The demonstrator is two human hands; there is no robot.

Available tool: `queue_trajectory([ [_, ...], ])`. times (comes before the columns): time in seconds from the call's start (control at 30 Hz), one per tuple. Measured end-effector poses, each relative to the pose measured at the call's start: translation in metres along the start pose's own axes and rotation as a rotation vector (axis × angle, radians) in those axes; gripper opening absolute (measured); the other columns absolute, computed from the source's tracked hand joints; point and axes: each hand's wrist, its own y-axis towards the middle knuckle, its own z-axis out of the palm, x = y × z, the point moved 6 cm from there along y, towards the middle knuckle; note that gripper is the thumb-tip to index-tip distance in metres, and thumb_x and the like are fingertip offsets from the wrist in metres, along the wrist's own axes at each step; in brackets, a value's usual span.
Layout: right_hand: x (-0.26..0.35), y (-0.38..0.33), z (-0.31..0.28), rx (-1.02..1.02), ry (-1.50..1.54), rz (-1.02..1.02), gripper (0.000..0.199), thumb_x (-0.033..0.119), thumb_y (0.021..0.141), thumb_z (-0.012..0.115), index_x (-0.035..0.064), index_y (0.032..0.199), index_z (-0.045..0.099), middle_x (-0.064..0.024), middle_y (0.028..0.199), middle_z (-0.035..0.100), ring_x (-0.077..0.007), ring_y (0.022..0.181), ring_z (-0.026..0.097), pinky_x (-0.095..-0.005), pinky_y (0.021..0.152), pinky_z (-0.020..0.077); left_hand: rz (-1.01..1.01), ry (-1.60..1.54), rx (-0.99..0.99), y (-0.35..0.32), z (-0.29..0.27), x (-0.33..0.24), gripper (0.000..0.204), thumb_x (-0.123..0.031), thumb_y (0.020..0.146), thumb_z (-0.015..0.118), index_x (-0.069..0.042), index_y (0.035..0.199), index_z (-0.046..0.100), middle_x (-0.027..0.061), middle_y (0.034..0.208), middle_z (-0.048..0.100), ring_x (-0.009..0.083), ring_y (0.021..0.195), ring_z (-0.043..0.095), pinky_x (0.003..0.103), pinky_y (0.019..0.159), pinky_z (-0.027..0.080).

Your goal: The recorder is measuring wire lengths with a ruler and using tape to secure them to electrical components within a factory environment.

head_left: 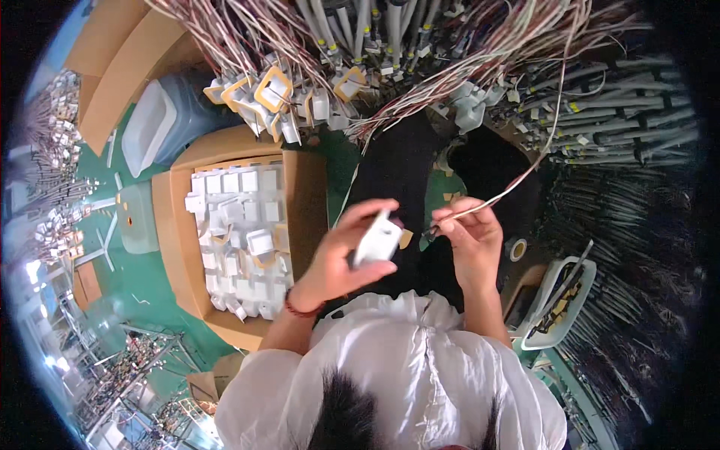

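My left hand (pixel 337 259) is closed around a small white plastic housing (pixel 377 241), which is slightly smeared. A dark hole shows on its face. To the right, my right hand (pixel 472 236) pinches the end of a thin white and brown wire (pixel 517 182). The wire's dark tip points toward the housing, and a gap separates the two. From my fingers the wire rises in a curve to the bundle of wires (pixel 495 64) at the top. Both hands are above my lap, over black trousers (pixel 394 165).
An open cardboard box (pixel 176 244) at the left holds rows of white housings (pixel 240 225). Behind it stands a blue-grey plastic tub (pixel 150 127). White housings with yellow-edged frames (pixel 274 90) hang from wires ahead. A tray of small parts (pixel 562 300) and a tape roll (pixel 516 249) are at the right.
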Motion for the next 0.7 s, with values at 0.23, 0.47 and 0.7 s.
queue_trajectory([
  [0.23, 0.037, -0.021, 0.010, 0.052, -0.128, -0.287, 0.021, -0.009, 0.079, 0.066, -0.0025, 0.096, 0.056, -0.0142, 0.091, 0.064, -0.0171, 0.081, 0.064, -0.0262, 0.071, 0.0533, 0.169, 0.012, 0.061, 0.009, 0.040, 0.001, 0.045, -0.015, 0.069, 0.082, -0.005, 0.084, 0.041, 0.0246, 0.126, 0.051, 0.0286, 0.108, 0.057, 0.035, 0.087, 0.046],
  [0.47, 0.068, -0.035, 0.017, 0.083, -0.461, -0.588, 0.016, -0.010, 0.072, 0.072, -0.0032, 0.084, 0.063, -0.0117, 0.082, 0.066, -0.0240, 0.079, 0.065, -0.0319, 0.072, 0.0518, 0.278, 0.073, 0.033, 0.016, 0.045, -0.011, 0.054, -0.014, 0.067, 0.084, -0.008, 0.092, 0.037, 0.0263, 0.126, 0.050, 0.0339, 0.111, 0.056, 0.039, 0.091, 0.046],
  [0.7, 0.067, -0.035, 0.015, 0.098, -0.426, -0.560, 0.015, -0.010, 0.071, 0.072, -0.0029, 0.081, 0.063, -0.0109, 0.078, 0.066, -0.0240, 0.078, 0.066, -0.0328, 0.071, 0.0519, 0.297, 0.138, 0.066, 0.012, 0.047, -0.012, 0.058, -0.013, 0.068, 0.083, -0.009, 0.099, 0.034, 0.0276, 0.129, 0.046, 0.0292, 0.112, 0.049, 0.040, 0.094, 0.040],
])
